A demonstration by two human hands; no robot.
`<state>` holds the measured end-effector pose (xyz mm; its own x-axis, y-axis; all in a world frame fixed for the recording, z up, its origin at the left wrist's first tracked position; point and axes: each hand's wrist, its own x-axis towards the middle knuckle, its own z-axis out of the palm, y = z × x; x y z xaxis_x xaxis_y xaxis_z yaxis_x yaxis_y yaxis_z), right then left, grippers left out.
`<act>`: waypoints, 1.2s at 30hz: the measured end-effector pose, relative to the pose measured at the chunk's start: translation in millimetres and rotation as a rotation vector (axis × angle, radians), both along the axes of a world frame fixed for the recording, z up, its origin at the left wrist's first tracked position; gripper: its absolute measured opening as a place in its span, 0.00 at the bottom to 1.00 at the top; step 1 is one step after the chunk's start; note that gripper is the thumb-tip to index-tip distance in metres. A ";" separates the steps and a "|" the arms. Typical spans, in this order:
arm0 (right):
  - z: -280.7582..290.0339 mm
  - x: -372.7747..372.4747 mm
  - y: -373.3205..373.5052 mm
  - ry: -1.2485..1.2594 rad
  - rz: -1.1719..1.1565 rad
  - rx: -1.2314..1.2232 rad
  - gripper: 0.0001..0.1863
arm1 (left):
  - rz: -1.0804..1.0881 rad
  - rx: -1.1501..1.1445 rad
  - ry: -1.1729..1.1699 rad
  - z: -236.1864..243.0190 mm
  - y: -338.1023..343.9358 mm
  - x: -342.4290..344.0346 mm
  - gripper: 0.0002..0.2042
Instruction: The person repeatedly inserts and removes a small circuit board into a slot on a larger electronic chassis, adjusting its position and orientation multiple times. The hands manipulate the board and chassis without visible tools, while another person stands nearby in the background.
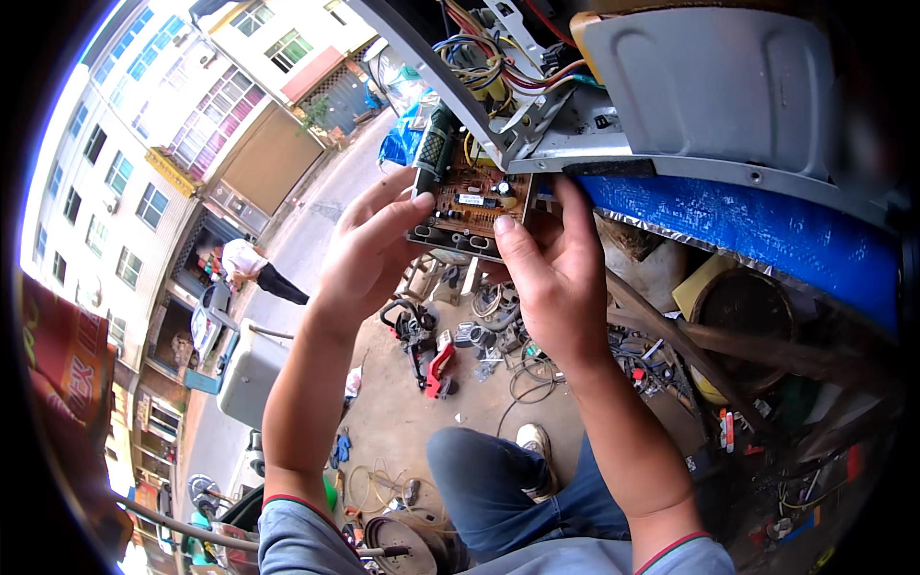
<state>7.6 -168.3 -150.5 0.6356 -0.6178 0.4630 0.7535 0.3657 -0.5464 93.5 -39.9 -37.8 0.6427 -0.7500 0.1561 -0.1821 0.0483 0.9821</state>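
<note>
Both my hands hold a brown circuit board (476, 203) in a metal frame, just below the corner of an opened metal housing (575, 144). My left hand (369, 244) grips the board's left side, its thumb on the edge. Beside those fingers a dark green cylinder with a cross-hatched grip (435, 144), like a tool handle, stands against the board; whether the left hand holds it too I cannot tell. My right hand (559, 273) is closed on the right side, thumb on the board's front edge and fingers partly hidden behind. Coloured wires (484, 62) bunch inside the housing.
Blue wrapped sheeting (738, 235) lies under the housing at right, above wooden bars (690, 355). Loose parts and cables (498, 331), with a red-and-black tool (436, 364), litter the ground. A white box (254, 374) stands left; a person (249, 264) is in the street.
</note>
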 end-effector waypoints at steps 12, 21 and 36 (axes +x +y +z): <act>29.6 -69.7 -11.2 0.064 -0.853 -1.060 0.21 | 0.044 -0.203 0.204 -17.3 -18.0 -4.4 0.13; 94.2 -40.4 -29.9 0.518 -0.677 -1.682 0.48 | 0.093 -0.131 0.141 -9.4 -20.5 -7.6 0.08; 108.9 -39.0 -26.9 0.593 -0.586 -1.758 0.54 | 0.165 -0.135 -0.027 -14.4 -22.9 -8.6 0.08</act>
<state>-31.4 -195.2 -41.6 0.8387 0.0618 0.5411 0.1714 -0.9730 -0.1544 84.9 -62.8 -52.2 0.7490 -0.6064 0.2669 -0.2244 0.1468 0.9634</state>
